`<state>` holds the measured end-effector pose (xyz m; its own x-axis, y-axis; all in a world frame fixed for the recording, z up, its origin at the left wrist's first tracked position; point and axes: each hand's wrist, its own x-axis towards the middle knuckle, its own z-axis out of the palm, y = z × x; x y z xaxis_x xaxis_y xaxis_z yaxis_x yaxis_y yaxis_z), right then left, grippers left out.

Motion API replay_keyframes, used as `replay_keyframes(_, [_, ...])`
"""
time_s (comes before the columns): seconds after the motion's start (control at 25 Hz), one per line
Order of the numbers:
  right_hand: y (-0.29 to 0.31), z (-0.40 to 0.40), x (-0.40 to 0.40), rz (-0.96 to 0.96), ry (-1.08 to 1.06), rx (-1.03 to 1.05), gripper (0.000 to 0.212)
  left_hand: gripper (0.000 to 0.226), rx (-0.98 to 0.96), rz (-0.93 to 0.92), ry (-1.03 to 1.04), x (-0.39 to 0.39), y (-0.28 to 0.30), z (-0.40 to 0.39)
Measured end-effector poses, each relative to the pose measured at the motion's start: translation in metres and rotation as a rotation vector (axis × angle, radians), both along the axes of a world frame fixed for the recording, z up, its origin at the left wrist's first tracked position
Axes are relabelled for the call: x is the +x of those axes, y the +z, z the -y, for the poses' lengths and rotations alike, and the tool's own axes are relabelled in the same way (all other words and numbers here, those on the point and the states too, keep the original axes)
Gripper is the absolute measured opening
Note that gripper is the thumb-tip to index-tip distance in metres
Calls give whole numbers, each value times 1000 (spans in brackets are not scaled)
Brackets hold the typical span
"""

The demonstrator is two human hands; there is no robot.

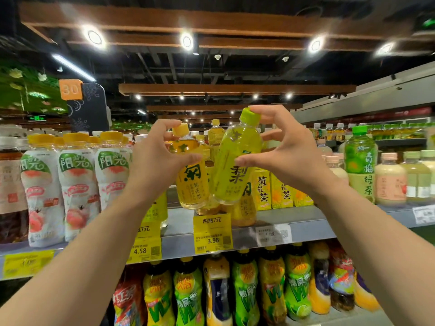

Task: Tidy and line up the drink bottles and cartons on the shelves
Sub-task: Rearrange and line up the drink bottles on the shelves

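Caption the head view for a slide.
Left hand holds a yellow tea bottle, right hand a green one, above the shelf.

amber bottle [191,182] with yellow cap, yellow-green bottle [231,170] with lime cap, yellow cartons [270,191]

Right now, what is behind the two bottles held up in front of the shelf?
Behind the amber bottle and green bottle: more yellow-capped bottles and yellow cartons. The hands and bottles hide the rest of that row.
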<state>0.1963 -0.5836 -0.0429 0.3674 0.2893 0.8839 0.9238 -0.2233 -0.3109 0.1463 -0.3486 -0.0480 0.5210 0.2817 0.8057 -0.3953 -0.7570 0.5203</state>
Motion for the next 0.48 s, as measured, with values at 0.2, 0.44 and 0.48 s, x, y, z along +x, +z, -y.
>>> replay_keyframes(0.2, [-1,9,-2,-43,-34,-21,82,74,47,-69,-11,35,-23,14])
replay_keyframes(0.44, [-7,7,-1,-85,-42,-79,85,78,98,-198,-49,55,-28,12])
replay_keyframes(0.48, [-7,7,0,-95,-48,-86,86,78,106,-221,-54,57,-26,10])
